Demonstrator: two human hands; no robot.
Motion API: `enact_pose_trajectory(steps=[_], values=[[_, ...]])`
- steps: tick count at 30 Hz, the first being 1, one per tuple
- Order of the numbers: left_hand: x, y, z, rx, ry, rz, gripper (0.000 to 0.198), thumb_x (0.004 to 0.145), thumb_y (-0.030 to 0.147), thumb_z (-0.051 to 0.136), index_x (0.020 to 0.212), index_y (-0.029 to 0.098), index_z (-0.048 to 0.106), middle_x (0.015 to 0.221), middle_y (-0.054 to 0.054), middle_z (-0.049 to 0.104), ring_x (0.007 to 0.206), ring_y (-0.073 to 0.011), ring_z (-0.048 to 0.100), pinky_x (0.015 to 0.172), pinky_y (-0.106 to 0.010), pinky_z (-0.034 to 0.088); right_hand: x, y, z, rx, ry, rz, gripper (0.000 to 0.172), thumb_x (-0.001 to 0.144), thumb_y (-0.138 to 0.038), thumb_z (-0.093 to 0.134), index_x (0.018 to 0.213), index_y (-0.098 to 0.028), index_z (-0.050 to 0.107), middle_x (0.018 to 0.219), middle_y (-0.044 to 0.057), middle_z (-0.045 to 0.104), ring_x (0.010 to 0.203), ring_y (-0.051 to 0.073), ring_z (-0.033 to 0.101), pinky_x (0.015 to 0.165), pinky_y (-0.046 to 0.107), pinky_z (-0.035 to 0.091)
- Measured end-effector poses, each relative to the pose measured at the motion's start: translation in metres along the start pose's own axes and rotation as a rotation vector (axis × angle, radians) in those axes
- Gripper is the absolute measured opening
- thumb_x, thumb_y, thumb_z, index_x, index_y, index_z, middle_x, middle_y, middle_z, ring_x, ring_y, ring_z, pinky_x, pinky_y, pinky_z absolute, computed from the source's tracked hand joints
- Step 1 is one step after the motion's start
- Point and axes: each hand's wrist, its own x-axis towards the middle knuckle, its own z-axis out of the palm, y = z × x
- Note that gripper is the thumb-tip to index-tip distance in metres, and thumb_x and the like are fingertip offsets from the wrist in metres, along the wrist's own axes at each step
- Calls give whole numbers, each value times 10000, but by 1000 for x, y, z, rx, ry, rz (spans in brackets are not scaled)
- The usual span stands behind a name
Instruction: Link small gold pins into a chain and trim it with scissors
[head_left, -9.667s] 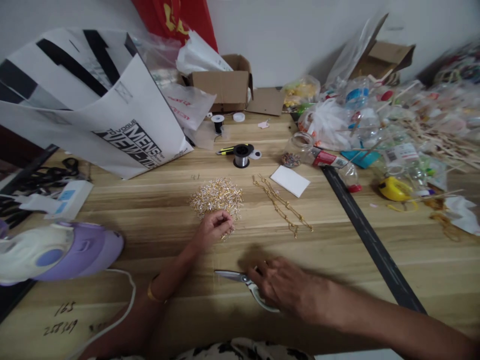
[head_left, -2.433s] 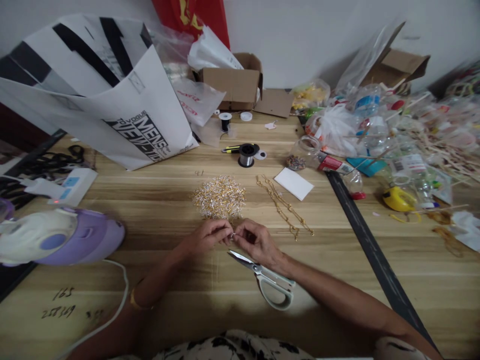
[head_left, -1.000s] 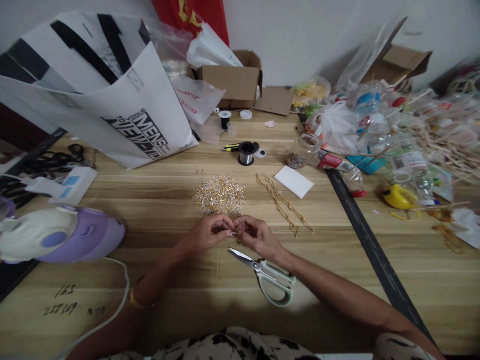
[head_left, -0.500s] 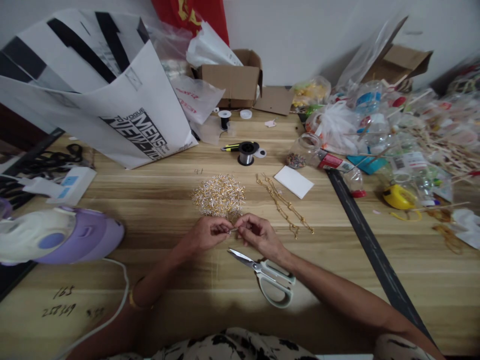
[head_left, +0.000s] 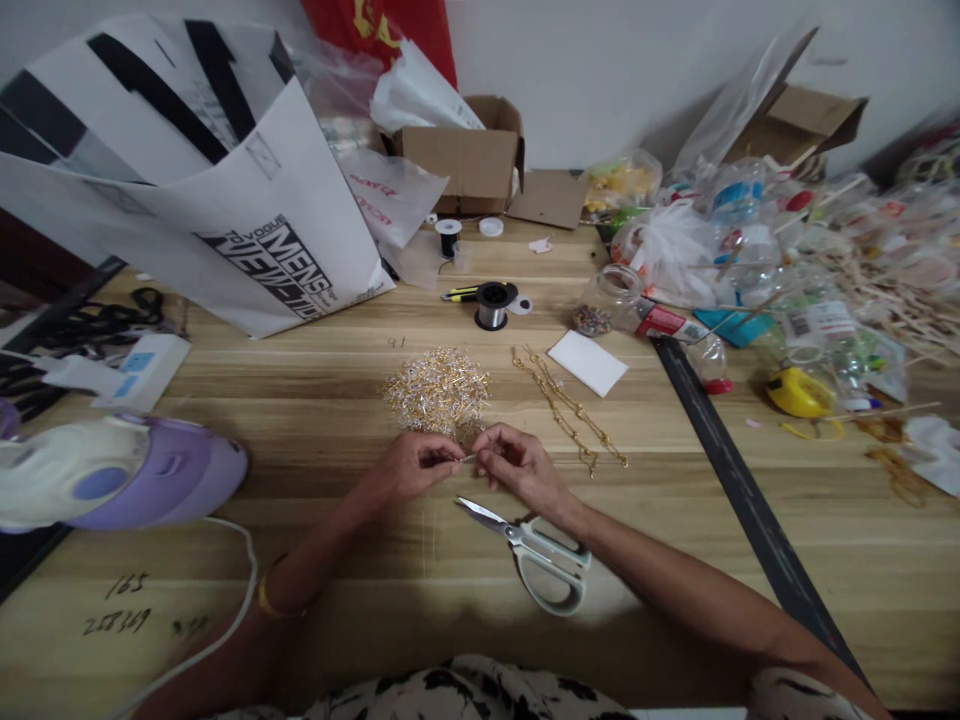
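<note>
My left hand [head_left: 411,463] and my right hand [head_left: 517,465] meet near the middle of the table, fingertips pinched close together. Between them runs a short, thin beaded strand [head_left: 466,458], partly covered by the fingers. Just beyond the hands lies a heap of small gold and clear beaded pieces [head_left: 436,388]. Scissors [head_left: 551,565] with pale green handles rest slightly apart below my right hand, tip pointing left. Two gold chains [head_left: 555,395] stretch side by side to the right of the heap.
A white card [head_left: 588,363], a wire spool [head_left: 492,308] and a jar of beads [head_left: 611,300] stand farther back. At left are a large white bag [head_left: 300,220] and a purple-and-cream appliance [head_left: 165,470] with a cord. Plastic bottles and sticks crowd the right.
The left fingers have shifted slightly, closing more over the strand's left end. Both hands stay in nearly the same place.
</note>
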Motion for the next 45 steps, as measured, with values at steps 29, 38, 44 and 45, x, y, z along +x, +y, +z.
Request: enact_pose_trajectory(steps=[29, 38, 44, 45], values=[[0, -3, -5, -84, 23, 26, 191, 717, 306, 637, 767, 125, 673, 733, -23, 671, 704, -145, 588, 668, -234, 438, -7, -16, -14, -752, -274, -114, 195, 851, -231, 546, 1030, -155, 550, 705, -19, 553, 583, 93, 480, 546, 203, 344], [2, -7, 0, -198, 77, 33, 180, 680, 291, 668, 728, 118, 672, 657, -17, 651, 610, -116, 562, 583, -211, 423, -61, -59, -28, -1421, -500, -164, 385, 850, -257, 586, 1217, -187, 493, 897, 83, 679, 751, 199, 626, 614, 271, 400], [1, -5, 2, -261, 136, 2, 163, 671, 285, 685, 672, 127, 647, 633, -10, 644, 607, -114, 564, 591, -213, 434, -98, -34, -19, -1598, -412, -109, 550, 764, -97, 598, 1280, -215, 448, 986, 96, 634, 787, 237, 623, 552, 288, 443], [1, -4, 2, -268, 141, -3, 164, 674, 286, 683, 665, 127, 644, 623, -7, 640, 602, -113, 561, 591, -213, 433, -101, -30, -17, -1609, -378, -110, 608, 748, -61, 582, 1315, -201, 411, 1000, 104, 630, 814, 244, 621, 549, 284, 448]])
